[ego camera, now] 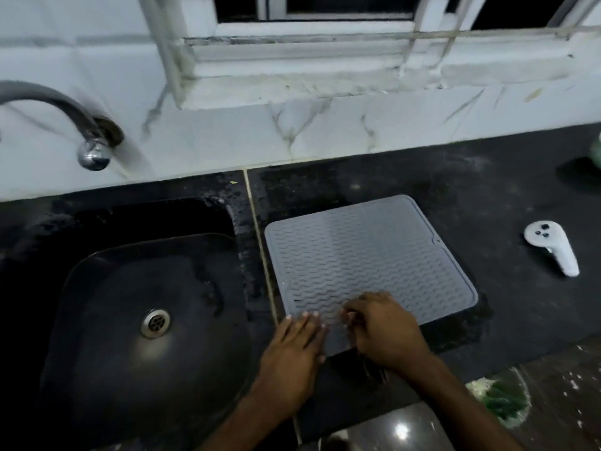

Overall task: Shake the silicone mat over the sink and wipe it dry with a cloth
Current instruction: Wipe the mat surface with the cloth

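Silicone mat lies flat on the dark counter, stretching away from both hands at its near edge. Left hand rests flat on it, fingers straight; right hand curls at the edge, its grip unclear. Sink to their left holds only its drain.

1. Black stone counter, running under the white tiled wall, split by a pale seam just right of the sink.
2. Lay flat on it, just right of the seam: grey silicone mat, ribbed in waves.
3. Lay well apart to the right: white handheld controller.
4. Stood at the far right edge: something green, cropped, unidentifiable.
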